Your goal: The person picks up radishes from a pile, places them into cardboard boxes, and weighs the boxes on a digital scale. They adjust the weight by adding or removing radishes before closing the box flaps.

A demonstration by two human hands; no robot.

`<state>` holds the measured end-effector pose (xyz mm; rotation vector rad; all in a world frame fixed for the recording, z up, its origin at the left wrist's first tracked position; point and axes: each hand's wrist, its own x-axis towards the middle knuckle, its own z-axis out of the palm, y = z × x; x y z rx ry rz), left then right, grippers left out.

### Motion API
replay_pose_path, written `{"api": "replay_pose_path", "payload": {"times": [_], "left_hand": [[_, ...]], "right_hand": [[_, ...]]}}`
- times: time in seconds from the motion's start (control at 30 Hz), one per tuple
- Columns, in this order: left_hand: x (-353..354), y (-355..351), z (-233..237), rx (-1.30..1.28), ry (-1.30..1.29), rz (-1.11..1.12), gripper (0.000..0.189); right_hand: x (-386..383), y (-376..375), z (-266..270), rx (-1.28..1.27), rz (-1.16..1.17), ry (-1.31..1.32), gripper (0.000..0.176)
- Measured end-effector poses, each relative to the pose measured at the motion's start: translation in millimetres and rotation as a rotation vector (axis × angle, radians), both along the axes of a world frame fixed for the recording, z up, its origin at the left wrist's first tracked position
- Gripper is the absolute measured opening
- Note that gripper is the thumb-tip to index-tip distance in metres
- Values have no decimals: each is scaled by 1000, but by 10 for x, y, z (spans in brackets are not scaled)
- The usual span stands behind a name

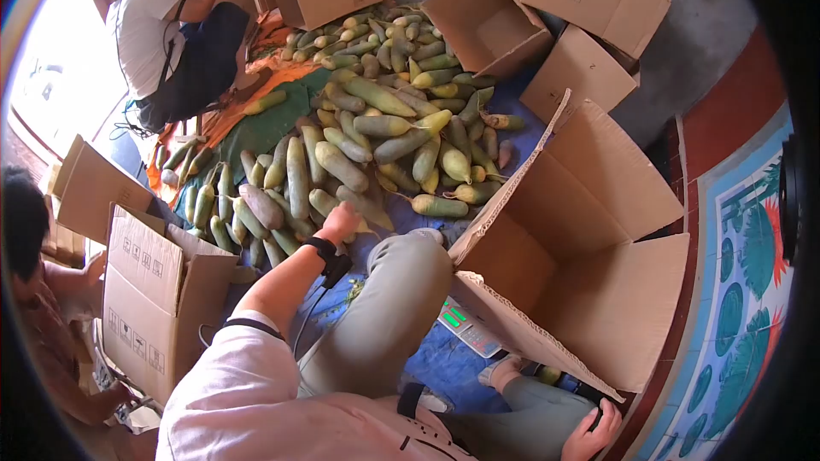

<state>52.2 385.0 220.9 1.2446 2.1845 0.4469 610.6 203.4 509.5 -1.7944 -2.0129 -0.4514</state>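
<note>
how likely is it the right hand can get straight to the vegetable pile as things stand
Probably not: a large open carton stands between the right hand and the vegetable pile, blocking the straight way.

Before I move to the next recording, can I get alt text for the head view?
The wearer's left hand is at the near edge of a heap of long green vegetables; the right hand is beside an open cardboard box. A scale with green displays sits by the box, and two other people are at left.
</note>
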Motion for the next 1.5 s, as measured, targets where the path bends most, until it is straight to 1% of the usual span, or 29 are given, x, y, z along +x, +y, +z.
{"api": "replay_pose_path", "payload": {"times": [0.03,0.1,0.17,0.23,0.27,0.3,0.37,0.43,0.5,0.53,0.57,0.63,0.67,0.7,0.77,0.83,0.9,0.97,1.03,1.07,1.1,1.17,1.2,1.23,1.3,1.33,1.37,1.43,1.5], "left_hand": [[-6,-23,-164,-6,-5,1,45],[190,-104,149,-52,64,54,46],[221,-49,266,-92,79,38,47],[215,38,293,1,306,-87,45],[231,86,370,66,404,-149,40],[195,168,318,71,400,-150,40],[55,367,168,243,570,-332,36],[-7,510,217,196,609,-440,35],[-77,596,163,179,689,-478,36],[-105,645,169,69,704,-505,36],[-125,685,181,-32,711,-506,38],[-246,733,-90,78,753,-466,37],[-260,729,-81,227,912,-472,31],[-250,769,-71,233,912,-471,31],[-195,808,27,-39,991,-574,23],[-153,785,72,-9,1069,-564,17],[-146,743,140,-3,976,-539,17],[-164,619,140,21,1034,-559,17],[-186,494,160,53,1098,-647,20],[-172,410,283,6,1046,-719,24],[-153,342,367,7,1056,-719,24],[-101,217,476,94,859,-636,30],[-174,182,318,266,808,-528,37],[-166,143,474,271,821,-531,37],[-110,19,863,253,406,-156,49],[-191,-39,802,385,255,2,58],[-219,-65,884,358,203,129,59],[-150,-184,1274,483,42,221,58],[-139,-211,1421,577,49,223,55]], "right_hand": [[4,4,-5,-9,-9,-8,20],[8,16,-8,-26,-12,-21,20],[18,17,-21,-38,-17,-32,19],[49,9,-30,-86,-31,-72,18],[39,21,-24,-91,-26,-58,17],[21,19,-6,-86,-29,-61,17],[-15,3,31,-206,-103,-70,17],[12,-11,23,-205,-119,-121,17],[37,-26,10,-295,-159,-183,16],[42,-9,-6,-216,-88,-192,14],[47,0,-12,-208,-92,-195,14],[40,13,-8,-233,-85,-142,13],[65,8,-30,-228,-88,-144,13],[101,4,-57,-230,-70,-132,14],[112,20,-75,-229,-54,-121,15],[94,44,-56,-202,-11,-103,15],[120,49,-97,-182,-4,-103,16],[135,34,-114,-164,2,-101,17],[71,51,-74,-187,-18,-82,17],[65,40,-80,-184,-19,-74,17],[64,27,-91,-174,-29,-104,17],[10,30,-72,-157,-43,-122,17],[-28,38,-46,-149,-47,-84,17],[-68,45,-10,-140,-50,-46,17],[-104,46,45,-176,-69,-24,17],[-132,65,70,-142,-36,17,17],[-148,64,77,-106,-3,58,17],[-109,35,46,-76,-13,71,16],[-74,-13,29,-64,-14,80,15]]}}
